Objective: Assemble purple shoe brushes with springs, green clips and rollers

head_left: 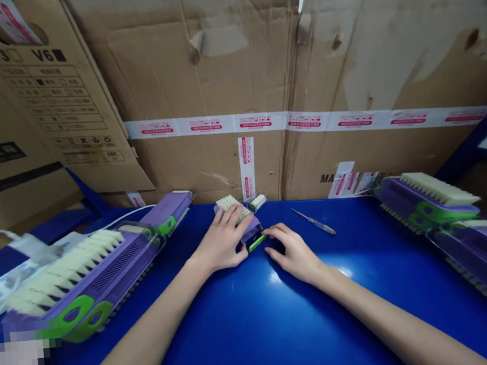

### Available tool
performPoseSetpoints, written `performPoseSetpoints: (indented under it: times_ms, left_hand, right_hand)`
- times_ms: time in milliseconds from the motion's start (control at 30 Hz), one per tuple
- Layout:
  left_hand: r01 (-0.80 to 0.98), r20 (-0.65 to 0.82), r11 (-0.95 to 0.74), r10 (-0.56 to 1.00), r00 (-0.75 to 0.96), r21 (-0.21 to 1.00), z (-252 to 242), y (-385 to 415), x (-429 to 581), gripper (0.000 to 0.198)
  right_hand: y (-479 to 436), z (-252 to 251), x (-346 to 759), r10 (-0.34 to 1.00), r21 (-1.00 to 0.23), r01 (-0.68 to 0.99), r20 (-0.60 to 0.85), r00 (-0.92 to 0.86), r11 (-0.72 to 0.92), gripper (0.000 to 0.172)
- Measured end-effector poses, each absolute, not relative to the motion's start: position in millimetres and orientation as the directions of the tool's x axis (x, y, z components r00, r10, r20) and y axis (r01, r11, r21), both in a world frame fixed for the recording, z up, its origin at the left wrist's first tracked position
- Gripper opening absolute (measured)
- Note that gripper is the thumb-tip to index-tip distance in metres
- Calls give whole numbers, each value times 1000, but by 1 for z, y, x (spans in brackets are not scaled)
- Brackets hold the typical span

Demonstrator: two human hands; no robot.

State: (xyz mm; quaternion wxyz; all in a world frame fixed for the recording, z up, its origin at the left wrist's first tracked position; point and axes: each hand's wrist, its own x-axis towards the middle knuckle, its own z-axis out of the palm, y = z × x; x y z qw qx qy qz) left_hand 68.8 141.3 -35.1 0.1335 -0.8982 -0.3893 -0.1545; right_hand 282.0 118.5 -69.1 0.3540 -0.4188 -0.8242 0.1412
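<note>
My left hand (227, 238) is wrapped over a purple device (252, 225) with rows of cream bristles (229, 202), pressing it to the blue table. At the device's near right end a narrow green piece (257, 242) sticks out. The fingertips of my right hand (290, 249) touch or nearly touch that green piece, with the thumb apart from the fingers. Just behind the device lies a small clear part with a cream pad (258, 202). To the right of my right hand rests a screwdriver (315, 221) with a clear handle.
Similar purple devices with bristles and green loops lie at left (118, 267) and right (428, 200). A white power strip (5, 288) with a plugged-in white adapter (31, 246) is at far left. Tall cardboard (201, 84) walls off the back of the blue table (239, 330).
</note>
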Motion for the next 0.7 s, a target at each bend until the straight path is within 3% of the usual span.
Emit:
performPoseSetpoints:
  times_ms: [100,200,400,567,700]
  left_hand:
    - [695,360,-717,634,685,-59,-32,138,62,65]
    - [638,340,-770,597,726,-12,-28,136,62,64]
    - [593,291,-805,569,770,5,-21,129,68,70]
    - [682,235,-731,664,710,1,-13,119,66,77]
    - [766,86,-638,770,633,76,-6,108,59,91]
  right_hand:
    - [117,-72,277,776,-477,618,467,-425,625,29]
    - [117,-74,277,742,-447,607,527,-415,657,17]
    - [113,-70,282,712,-376,630,545,-443,680,5]
    - [103,-68,275,707,-362,638,554,-440,680,2]
    - [98,-70,270,695,-440,553,577,-429,707,11]
